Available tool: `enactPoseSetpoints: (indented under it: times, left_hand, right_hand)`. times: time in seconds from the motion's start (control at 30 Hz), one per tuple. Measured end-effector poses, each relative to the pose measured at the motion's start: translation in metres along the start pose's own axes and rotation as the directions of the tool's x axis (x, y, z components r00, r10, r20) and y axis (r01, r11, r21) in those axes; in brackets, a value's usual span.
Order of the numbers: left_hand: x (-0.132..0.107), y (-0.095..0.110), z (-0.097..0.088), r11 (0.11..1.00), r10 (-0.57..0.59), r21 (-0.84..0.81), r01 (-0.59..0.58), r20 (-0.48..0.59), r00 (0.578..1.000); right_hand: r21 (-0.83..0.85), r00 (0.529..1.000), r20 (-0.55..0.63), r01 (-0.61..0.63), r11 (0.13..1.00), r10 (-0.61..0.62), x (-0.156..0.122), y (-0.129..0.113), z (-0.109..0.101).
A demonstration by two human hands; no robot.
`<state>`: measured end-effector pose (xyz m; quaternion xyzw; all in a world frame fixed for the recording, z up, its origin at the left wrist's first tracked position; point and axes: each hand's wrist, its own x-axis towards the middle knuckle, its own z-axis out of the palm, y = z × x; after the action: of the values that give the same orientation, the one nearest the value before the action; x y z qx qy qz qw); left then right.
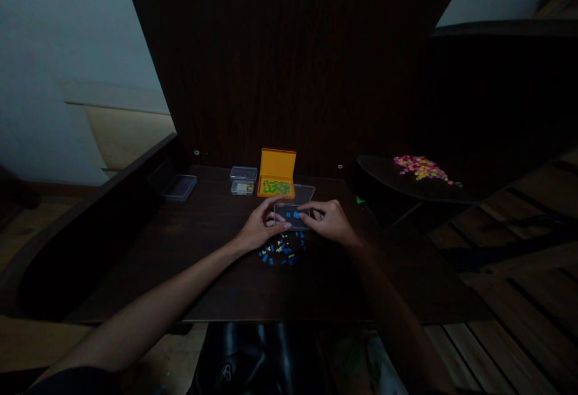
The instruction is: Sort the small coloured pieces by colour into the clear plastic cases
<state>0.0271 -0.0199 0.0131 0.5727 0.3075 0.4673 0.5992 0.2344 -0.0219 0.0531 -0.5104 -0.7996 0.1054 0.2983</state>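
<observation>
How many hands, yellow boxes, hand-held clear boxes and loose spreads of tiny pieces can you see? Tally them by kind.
Hands: 2 (left hand, right hand)
Yellow box: 1
Hand-held clear box: 1
Loose spreads: 2 (blue-and-cream pieces, multicoloured pieces)
Total: 6

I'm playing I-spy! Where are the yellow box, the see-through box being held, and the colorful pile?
Yellow box (278, 165): head view, its open lid.
See-through box (303, 194): head view, its clear lid.
Colorful pile (421, 168): head view, its middle.
</observation>
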Motion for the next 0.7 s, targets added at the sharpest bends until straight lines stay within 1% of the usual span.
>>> enactPoseSetpoints:
  times: [0.07,0.13,0.17,0.23,0.3,0.37,0.53,0.7]
  left_hand:
    - [0.002,0.001,-0.004,1.0,0.004,0.014,-0.004,-0.019,1.0]
    - [0.004,0.002,-0.008,0.999,0.026,0.025,-0.025,-0.039,0.999]
    - [0.005,0.002,-0.011,0.999,0.037,0.03,-0.035,-0.047,0.998]
    - [0.007,0.002,-0.014,0.998,0.046,0.044,-0.044,-0.062,0.997]
    - [0.009,0.002,-0.017,0.997,0.053,0.061,-0.048,-0.082,0.995]
    - [0.01,0.003,-0.019,0.996,0.065,0.075,-0.057,-0.1,0.993]
    - [0.012,0.005,-0.025,0.993,0.067,0.108,-0.055,-0.112,0.992]
    - [0.014,0.007,-0.031,0.991,0.054,0.125,-0.038,-0.129,0.99]
  right_hand:
    - [0.063,1.0,-0.017,-0.017,0.998,0.018,-0.001,0.005,-0.004]
    - [0.106,0.999,0.025,-0.029,0.994,0.026,-0.001,0.011,-0.008]
    - [0.119,0.997,0.07,-0.034,0.992,0.026,-0.002,0.014,-0.009]
    - [0.124,0.98,0.2,-0.04,0.991,0.015,-0.002,0.019,-0.009]
    - [0.098,0.946,0.324,-0.033,0.995,0.0,-0.002,0.023,-0.008]
    - [0.07,0.916,0.401,-0.013,0.997,-0.017,-0.001,0.026,-0.005]
    - [0.07,0.883,0.468,0.008,0.998,-0.04,0.0,0.033,0.004]
    - [0.109,0.876,0.479,-0.002,0.994,-0.051,0.0,0.038,0.008]
